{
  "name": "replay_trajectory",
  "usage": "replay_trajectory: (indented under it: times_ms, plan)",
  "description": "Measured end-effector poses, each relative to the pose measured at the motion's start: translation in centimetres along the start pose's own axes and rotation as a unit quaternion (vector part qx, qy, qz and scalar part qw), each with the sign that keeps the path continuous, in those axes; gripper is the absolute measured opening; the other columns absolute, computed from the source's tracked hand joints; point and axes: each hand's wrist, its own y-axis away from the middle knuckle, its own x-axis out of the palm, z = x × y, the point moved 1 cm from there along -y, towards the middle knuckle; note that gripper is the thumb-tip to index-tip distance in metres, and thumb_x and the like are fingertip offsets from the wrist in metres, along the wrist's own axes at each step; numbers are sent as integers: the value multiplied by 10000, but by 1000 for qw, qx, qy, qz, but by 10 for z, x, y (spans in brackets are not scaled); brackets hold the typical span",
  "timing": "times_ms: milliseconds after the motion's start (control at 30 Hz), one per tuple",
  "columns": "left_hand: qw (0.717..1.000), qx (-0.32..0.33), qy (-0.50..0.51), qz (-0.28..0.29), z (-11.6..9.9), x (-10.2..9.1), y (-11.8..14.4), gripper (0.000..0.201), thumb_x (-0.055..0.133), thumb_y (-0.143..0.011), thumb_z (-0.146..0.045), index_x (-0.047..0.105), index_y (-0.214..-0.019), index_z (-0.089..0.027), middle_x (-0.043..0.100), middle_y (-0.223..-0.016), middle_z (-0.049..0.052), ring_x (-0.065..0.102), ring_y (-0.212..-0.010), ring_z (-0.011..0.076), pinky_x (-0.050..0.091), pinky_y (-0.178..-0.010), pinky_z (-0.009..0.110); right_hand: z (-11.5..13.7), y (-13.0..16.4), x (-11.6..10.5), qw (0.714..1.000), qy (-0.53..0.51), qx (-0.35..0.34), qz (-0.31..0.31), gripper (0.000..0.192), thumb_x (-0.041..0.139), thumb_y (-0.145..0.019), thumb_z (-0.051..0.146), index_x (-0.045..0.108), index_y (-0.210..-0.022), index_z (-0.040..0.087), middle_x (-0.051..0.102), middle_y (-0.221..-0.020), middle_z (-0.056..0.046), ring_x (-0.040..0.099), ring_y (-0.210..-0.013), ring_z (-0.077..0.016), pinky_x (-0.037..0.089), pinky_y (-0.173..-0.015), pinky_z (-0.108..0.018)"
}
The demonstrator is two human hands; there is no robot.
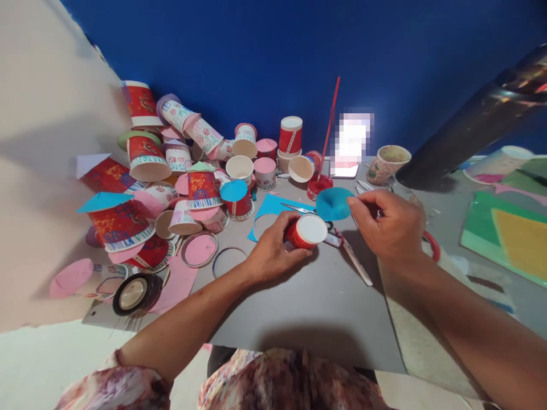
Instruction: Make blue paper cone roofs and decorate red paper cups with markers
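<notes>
Spreading grey under a blue wall, the desk [325,302] holds the red cup [304,232], clasped in the left grip [273,250]; beside it, the right grip [387,225] pinches a blue disc [333,204]. Scissors [299,209] behind the cup lie half hidden.

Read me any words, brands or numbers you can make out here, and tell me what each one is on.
No text can be read.
Paper cups in the pile: red and blue printed patterns, too blurred to tell any lettering.
Red cup in the left hand: print too small to read.
Blue paper circle in the right hand: plain.
Bright card by the wall: blurred out.
</notes>
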Motion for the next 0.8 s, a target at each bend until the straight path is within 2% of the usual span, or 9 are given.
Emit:
replay_trajectory:
  times_ms: [67,167,267,333,400,500,633,800]
  plan:
    - [1000,-16,24,8,3,5,1,581,789,-755,-259,492,-1251,-209,654,-1223,80,634,-1122,253,509,-946,371,2,1,-2,997,-6,-62,-34,177,629,-949,297,663,-789,229,710,-699,-31,634,-626,-187,436,-605,-322]
    - [999,-38,29,20,5,9,2,605,811,-741,-263,476,-1242,-204,652,-1218,87,631,-1124,255,512,-960,383,10,4,-4,984,-34,-174,-34,36,671,-924,220,667,-889,229,751,-793,-55,678,-735,-220,496,-669,-347]
    - [998,-42,30,21,5,10,3,654,823,-732,-269,455,-1267,-196,645,-1258,101,628,-1156,263,504,-995,392,19,6,-6,964,-60,-257,-16,93,712,-884,166,663,-934,227,773,-874,-63,678,-774,-226,534,-706,-363]
    - [999,-41,31,18,6,10,3,740,840,-712,-260,435,-1328,-191,636,-1301,111,620,-1196,273,495,-1024,390,22,7,-6,956,-57,-286,-17,123,731,-866,152,663,-933,230,777,-903,-61,672,-786,-226,546,-725,-373]
    - [999,-40,28,16,7,10,3,854,851,-695,-244,394,-1415,-192,627,-1339,118,606,-1235,282,481,-1054,389,21,7,-5,956,-49,-289,-25,134,743,-854,145,662,-922,229,777,-911,-63,673,-798,-230,550,-735,-381]
    - [998,-40,28,25,8,11,3,991,839,-712,-249,283,-1531,-212,632,-1355,116,605,-1247,280,466,-1081,404,15,3,1,965,-35,-257,-46,122,743,-858,149,654,-902,220,775,-892,-72,681,-789,-239,543,-707,-383]
    - [998,-38,44,36,10,12,2,1077,824,-725,-254,184,-1591,-254,638,-1362,110,623,-1224,281,470,-1081,445,11,-3,11,970,-26,-233,-69,108,731,-872,155,641,-890,211,769,-865,-74,687,-785,-240,528,-669,-369]
    - [998,-36,46,29,11,11,2,1143,825,-718,-240,120,-1617,-259,642,-1359,114,623,-1217,286,481,-1062,449,16,-1,14,966,-49,-251,-46,120,729,-867,148,634,-886,218,766,-885,-57,663,-796,-219,534,-690,-347]
